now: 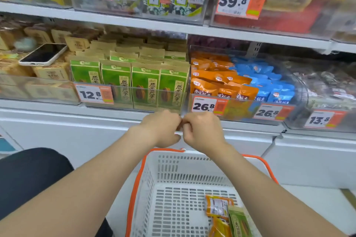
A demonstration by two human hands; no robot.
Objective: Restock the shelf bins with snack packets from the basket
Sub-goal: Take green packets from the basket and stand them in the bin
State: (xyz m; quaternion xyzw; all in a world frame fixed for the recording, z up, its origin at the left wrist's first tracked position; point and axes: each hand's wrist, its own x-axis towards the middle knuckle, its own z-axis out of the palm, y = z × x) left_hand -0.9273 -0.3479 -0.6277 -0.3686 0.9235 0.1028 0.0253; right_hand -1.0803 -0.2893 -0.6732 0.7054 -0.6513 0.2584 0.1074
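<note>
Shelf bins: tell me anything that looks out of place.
A phone lies tilted, screen up, on top of the tan packets in the left bin. It is not a stock item, so it looks set down there and forgotten.

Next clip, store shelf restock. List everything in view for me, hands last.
basket: one, white with orange handles, bottom centre
basket packets: three, orange, yellow and green, right side of basket floor
green packets: four in front row, more behind, middle shelf bin
orange packets: many, bin right of the green
blue packets: many, beside the orange
tan packets: many, left bin
phone: one, white-edged, lying on tan packets
price tags: six, white and orange, on bin fronts
left grip: one, bare hand, fingers curled, touching right grip above basket
right grip: one, bare hand, fingers curled; held item not discernible
</note>
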